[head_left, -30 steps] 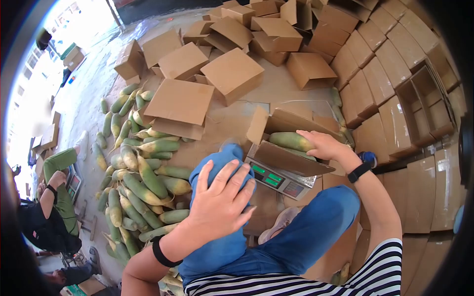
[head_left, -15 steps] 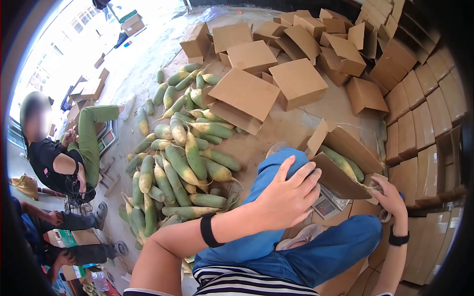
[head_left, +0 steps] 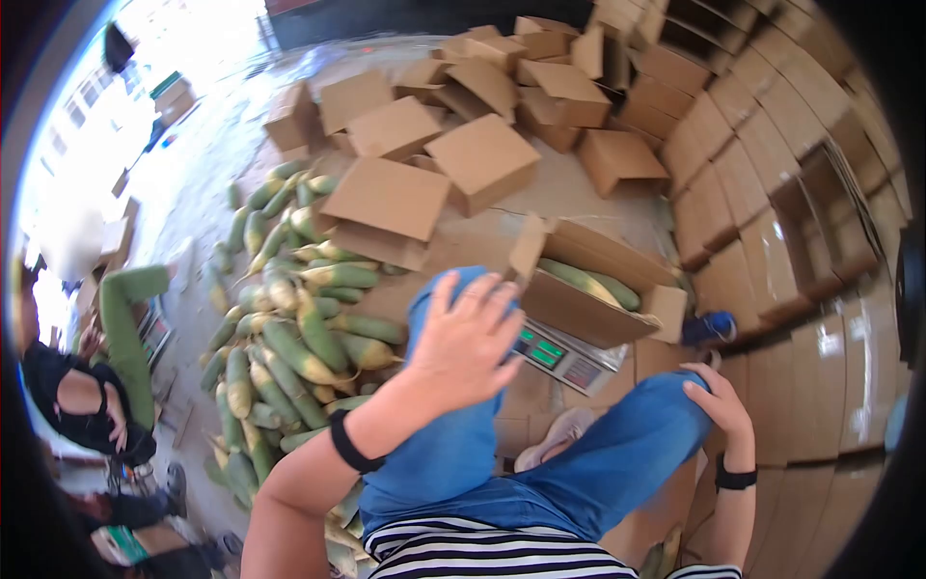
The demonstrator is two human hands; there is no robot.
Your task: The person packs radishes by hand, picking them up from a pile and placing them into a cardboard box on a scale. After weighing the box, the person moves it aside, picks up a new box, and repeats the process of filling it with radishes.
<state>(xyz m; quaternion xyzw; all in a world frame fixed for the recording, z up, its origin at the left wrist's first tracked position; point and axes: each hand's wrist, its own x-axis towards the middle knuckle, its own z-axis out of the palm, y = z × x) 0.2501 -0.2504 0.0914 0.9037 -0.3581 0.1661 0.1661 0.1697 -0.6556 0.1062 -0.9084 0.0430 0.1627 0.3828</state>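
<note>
My left hand (head_left: 463, 333) lies with spread fingers on the raised knee of my blue trousers (head_left: 439, 434), holding nothing. My right hand (head_left: 719, 400) rests on the other knee, its fingers apart and nothing in them. Ahead of my knees an open cardboard box (head_left: 588, 318) with green radishes (head_left: 588, 283) inside sits on a scale (head_left: 569, 359), whose green digits are lit. Left of my knee a large pile of green and white radishes (head_left: 289, 347) lies on the floor.
Empty-looking cardboard boxes (head_left: 487, 159) lie jumbled beyond the radishes. Stacked cartons (head_left: 762, 251) line the right side. A blue shoe (head_left: 709, 328) shows beside the box. At the left, a person in green trousers (head_left: 125, 314) sits near another scale; another person's dark-trousered legs are below.
My right hand has let go of the box edge and come down onto my knee. My left hand stays on the other knee. The view has shifted right, uncovering the scale's display.
</note>
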